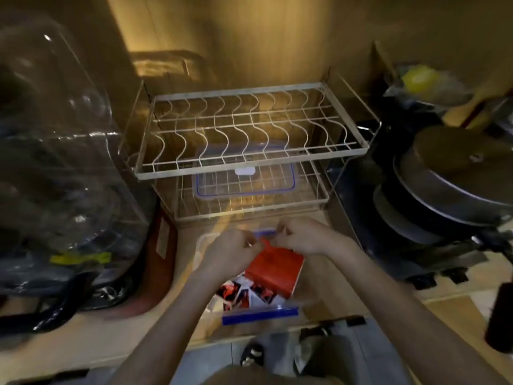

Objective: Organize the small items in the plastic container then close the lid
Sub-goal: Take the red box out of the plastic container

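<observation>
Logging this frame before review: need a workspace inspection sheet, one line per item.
Surface: wooden shelf, dimly lit, image blurred.
Job's things: open plastic container with blue clips; inside, a red box and small red-and-white packets. Lid with blue rim lies apart, on the lower tier of the wire dish rack.
Clutter: stacked dark pans right; clear plastic cover left.
Grippers: left hand and right hand meet over the container's far end; whether they grasp something is unclear.
Cables: nothing seen.
Surroundings: wooden wall behind; tiled floor below.
</observation>
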### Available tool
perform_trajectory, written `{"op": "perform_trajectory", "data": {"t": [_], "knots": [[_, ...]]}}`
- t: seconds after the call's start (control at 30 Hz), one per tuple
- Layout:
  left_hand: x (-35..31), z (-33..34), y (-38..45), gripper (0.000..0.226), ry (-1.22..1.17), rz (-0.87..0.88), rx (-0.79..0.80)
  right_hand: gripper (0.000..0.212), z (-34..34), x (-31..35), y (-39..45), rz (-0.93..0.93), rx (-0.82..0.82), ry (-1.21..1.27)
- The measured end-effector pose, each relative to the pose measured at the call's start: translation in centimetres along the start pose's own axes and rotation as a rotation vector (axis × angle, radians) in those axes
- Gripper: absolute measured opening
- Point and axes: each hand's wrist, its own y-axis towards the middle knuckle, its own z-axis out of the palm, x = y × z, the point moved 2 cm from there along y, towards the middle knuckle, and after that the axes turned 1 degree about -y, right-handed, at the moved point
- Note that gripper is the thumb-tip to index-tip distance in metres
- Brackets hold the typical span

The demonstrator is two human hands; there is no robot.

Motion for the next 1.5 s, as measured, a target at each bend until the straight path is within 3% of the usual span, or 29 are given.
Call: {"op": "perform_trajectory", "data": {"t": [0.13,0.27,0.4,0.73,0.97,1.13,1.33,1.5], "knots": [[2.4,3.8,-1.7,0.032,0.043,-0.093,0.072,0.07,4.0,-1.8,0.6,0.023,0.021,0.006],[3.5,7.1,-2.8,0.041,0.059,-0.033,0.106,0.104,7.3,-3.5,1.0,0.014,-0.06,-0.086],[3.8,9.5,-2.9,0.036,0.069,0.039,0.195,0.104,9.6,-4.1,1.3,-0.001,-0.136,-0.238],[4.8,11.5,-2.9,0.05,0.101,0.198,0.179,0.11,9.9,-4.9,1.2,0.024,-0.22,-0.114],[5.1,11.8,-2.3,0.051,0.2,0.235,0.132,0.103,5.4,-5.3,-1.6,0.052,-0.549,0.302],[5.2,11.5,-1.9,0.069,0.22,0.205,0.148,0.099,3.7,-7.7,-2.7,0.259,-0.738,0.529],[6.5,10.5,-1.9,0.083,0.295,0.204,0.128,0.097,4.4,-10.2,-2.2,0.464,-0.65,0.449],[7.5,9.6,-2.1,0.079,0.236,0.157,0.08,0.097,4.6,-11.0,-0.3,0.559,-0.562,0.4]]}}
